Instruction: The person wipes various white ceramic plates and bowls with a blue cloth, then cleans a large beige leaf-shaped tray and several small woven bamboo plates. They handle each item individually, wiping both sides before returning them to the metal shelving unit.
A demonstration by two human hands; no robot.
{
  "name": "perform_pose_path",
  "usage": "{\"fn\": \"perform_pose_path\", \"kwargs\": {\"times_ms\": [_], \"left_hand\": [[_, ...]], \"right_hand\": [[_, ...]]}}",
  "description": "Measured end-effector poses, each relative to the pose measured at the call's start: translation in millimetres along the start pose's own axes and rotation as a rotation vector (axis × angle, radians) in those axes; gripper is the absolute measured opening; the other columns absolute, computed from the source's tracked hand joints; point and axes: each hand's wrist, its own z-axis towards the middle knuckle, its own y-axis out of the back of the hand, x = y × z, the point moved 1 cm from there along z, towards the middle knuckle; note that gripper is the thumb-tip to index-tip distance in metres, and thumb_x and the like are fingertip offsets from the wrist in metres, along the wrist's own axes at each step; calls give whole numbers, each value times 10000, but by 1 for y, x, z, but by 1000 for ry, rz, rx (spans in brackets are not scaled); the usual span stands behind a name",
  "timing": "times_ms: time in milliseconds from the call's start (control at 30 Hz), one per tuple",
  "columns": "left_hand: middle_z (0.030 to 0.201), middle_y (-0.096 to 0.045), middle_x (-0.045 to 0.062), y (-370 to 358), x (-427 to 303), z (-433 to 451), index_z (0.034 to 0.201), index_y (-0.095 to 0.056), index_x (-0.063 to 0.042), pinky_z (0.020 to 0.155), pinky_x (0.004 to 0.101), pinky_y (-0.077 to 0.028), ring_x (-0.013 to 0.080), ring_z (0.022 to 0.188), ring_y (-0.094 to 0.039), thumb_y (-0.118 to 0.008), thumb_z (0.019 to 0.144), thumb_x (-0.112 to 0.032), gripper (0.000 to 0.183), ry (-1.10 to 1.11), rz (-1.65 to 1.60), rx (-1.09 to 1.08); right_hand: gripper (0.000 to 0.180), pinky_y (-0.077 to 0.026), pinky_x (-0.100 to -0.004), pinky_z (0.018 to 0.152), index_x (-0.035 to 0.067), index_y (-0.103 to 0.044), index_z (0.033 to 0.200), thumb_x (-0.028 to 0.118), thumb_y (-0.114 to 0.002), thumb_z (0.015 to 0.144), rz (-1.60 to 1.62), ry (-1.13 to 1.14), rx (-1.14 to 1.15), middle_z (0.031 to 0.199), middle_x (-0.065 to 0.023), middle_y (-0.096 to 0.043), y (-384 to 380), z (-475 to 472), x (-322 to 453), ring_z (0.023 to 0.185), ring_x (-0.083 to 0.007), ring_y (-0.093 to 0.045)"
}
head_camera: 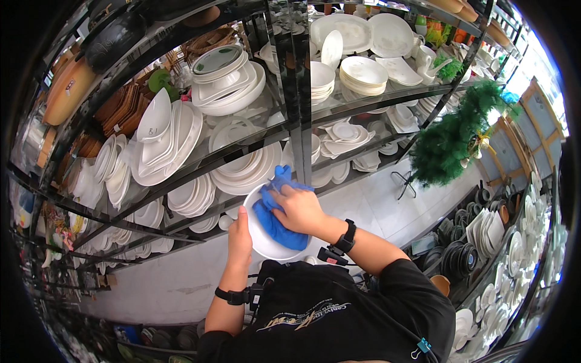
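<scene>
A round white plate or shallow bowl (277,250) is held in front of my body, its inner face turned up towards me. My left hand (240,236) grips its left rim, thumb lying along the edge and the other fingers hidden beneath. Bunched over the dish is a blue cloth (278,227). My right hand (297,208) holds the cloth's upper part and presses it on the dish's inner surface. One end of the cloth pokes up past the far rim.
Black-framed glass shelves ahead carry stacked white plates (363,75), bowls and oval platters (170,143). A small artificial Christmas tree (447,136) stands on the tiled floor (381,204) at the right. More dishes and dark pans (458,258) crowd a rack on the right.
</scene>
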Motion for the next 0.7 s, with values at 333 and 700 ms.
{"fn": "perform_pose_path", "kwargs": {"times_ms": [333,700], "left_hand": [[924,-698,79,7,-14,9,1089,-676,111,769,297,-476,137,846,-610,-410,1083,-459,630,-217,14,-44],[786,-642,63,24,-30,13,1010,-654,103,669,308,-441,127,723,-528,-380,1093,-434,609,-403,158,-61]], "right_hand": [[257,-562,-435,694,36,-726,906,262,-711,785,-162,-44,353,900,-145,-654,12,-28,-4,798,-337,-691],[241,-563,-458,703,92,-739,920,301,-697,807,-92,-96,371,910,-130,-657,29,-24,42,825,-349,-688]]}}
